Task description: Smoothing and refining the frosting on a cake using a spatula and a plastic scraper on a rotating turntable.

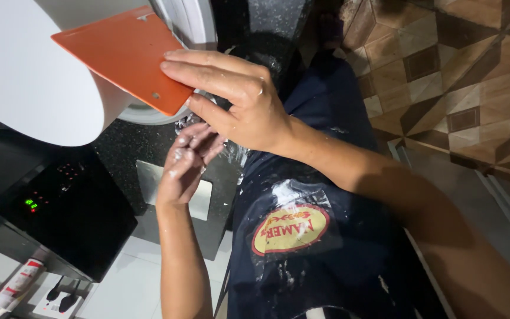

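The right hand point(240, 100) holds a flat orange scraper point(128, 56). Its four long fingers point(208, 74) lie straight and close together on top of the scraper, and the thumb point(208, 115) sits under the near corner, so the scraper is pinched between thumb and fingers. The scraper sticks out past the fingertips, toward a big white round bowl point(25, 77), and its far edge lies against the bowl's curved side. A tiny hole shows in the scraper just in front of the fingertips. The left hand point(184, 165) is right under the right thumb, and the two hands seem to touch there. Its fingers point(199, 139) are bent and bunched together, and they are smeared with white, floury stuff. I cannot tell if they are pinching anything. Below the left fingers lies a dark, speckled countertop point(255, 29), and a flat shiny metal plate point(202, 204) rests on it just behind the left wrist. Off to the side of the left arm sits a black box-like machine point(60, 218) with small green and red lights. A white power strip point(57, 301) with black plugs lies near its lower edge. Close to the right wrist is the person's dark blue apron point(320, 236) with white smudges and a round yellow and red patch. Beyond the right arm is a floor of brown patterned tiles point(461, 65).
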